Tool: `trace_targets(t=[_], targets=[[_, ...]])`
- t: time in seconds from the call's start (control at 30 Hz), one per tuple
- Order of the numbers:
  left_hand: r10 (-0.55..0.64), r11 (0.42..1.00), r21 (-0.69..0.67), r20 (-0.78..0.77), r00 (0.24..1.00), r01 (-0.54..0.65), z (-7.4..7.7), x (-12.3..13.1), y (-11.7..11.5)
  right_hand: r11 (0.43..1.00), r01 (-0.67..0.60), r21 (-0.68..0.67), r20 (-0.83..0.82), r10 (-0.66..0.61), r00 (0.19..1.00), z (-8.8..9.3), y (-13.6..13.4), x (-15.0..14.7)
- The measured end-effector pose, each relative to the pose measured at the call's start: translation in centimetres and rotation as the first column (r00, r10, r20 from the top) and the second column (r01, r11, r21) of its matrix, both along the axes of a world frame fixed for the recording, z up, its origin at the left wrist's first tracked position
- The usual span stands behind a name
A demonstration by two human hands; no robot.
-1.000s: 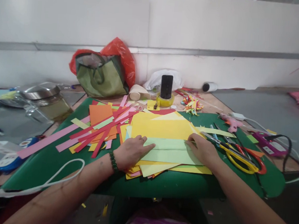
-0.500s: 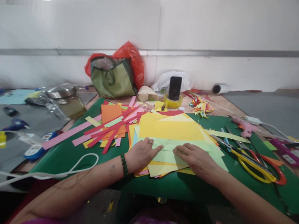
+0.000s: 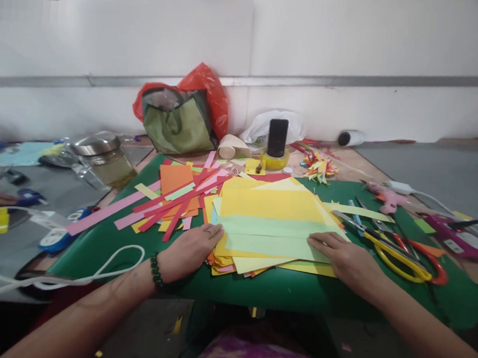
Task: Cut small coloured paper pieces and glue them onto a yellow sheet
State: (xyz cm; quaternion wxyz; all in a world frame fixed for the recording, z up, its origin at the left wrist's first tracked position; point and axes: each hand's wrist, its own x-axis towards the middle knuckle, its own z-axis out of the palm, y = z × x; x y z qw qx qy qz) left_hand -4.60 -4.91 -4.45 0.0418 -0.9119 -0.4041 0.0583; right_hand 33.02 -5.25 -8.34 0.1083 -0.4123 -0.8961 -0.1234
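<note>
A light green sheet of paper with a straight crease or edge across it lies on a stack of coloured paper, over a large yellow sheet. At the left end of the green sheet, my left hand rests with its fingertips on the paper's edge, fingers stretched out. It wears a ring and a bracelet of dark green beads. My right hand lies over the right end of the green sheet, fingers extended and flat. Several more sheets stick out beneath, near the table's front edge.
Paper strips lie heaped on the left of the green mat. Yellow-handled scissors and red-handled scissors lie right. A phone stands behind on a yellow tape roll. A white cable crosses front left.
Both hands have slid apart from the middle of the green sheet, the left one leftward and the right one rightward, to its ends. More of the green sheet shows between them.
</note>
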Motion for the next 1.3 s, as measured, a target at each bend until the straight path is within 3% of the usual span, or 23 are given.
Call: trace_targets(t=[0.13,0.3,0.43,0.6,0.8,0.9,1.03,1.17,1.3], targets=[[0.060,0.995,-0.080,0.079,0.995,-0.053,-0.4,-0.8,0.6,0.995,0.095,-0.016,-0.045,-0.096,0.994,-0.4,-0.3,0.0],[0.086,0.992,-0.106,0.156,0.984,-0.070,-0.1,-1.0,1.1,0.987,0.121,-0.106,-0.193,-0.139,0.971,-0.7,-0.4,1.4],[0.123,0.986,-0.134,0.153,0.980,-0.102,1.1,-0.4,1.7,0.975,0.111,-0.192,-0.200,-0.150,0.968,0.4,0.3,1.7],[0.212,0.977,-0.078,0.197,0.957,-0.200,2.1,1.7,3.1,0.982,0.153,-0.113,-0.208,-0.174,0.963,1.9,2.5,-0.4],[0.261,0.962,-0.140,0.200,0.944,-0.236,1.1,3.0,4.8,0.926,0.188,-0.328,-0.089,-0.228,0.970,2.1,4.6,-2.7],[0.285,0.954,-0.173,0.284,0.916,-0.243,0.3,2.6,5.1,0.911,0.185,-0.369,-0.106,-0.239,0.965,1.8,4.9,-2.7],[0.284,0.957,-0.175,0.392,0.875,-0.232,-0.4,2.2,5.0,0.946,0.128,-0.298,-0.186,-0.189,0.964,1.4,5.1,-2.4],[0.220,0.975,-0.136,0.447,0.867,-0.178,-0.5,2.4,4.8,0.993,0.039,-0.115,-0.238,-0.065,0.969,1.2,5.4,-2.4],[0.143,0.987,-0.001,0.464,0.875,-0.160,-0.6,2.6,4.8,0.995,-0.040,0.093,-0.211,0.059,0.976,1.7,5.1,-2.7]])
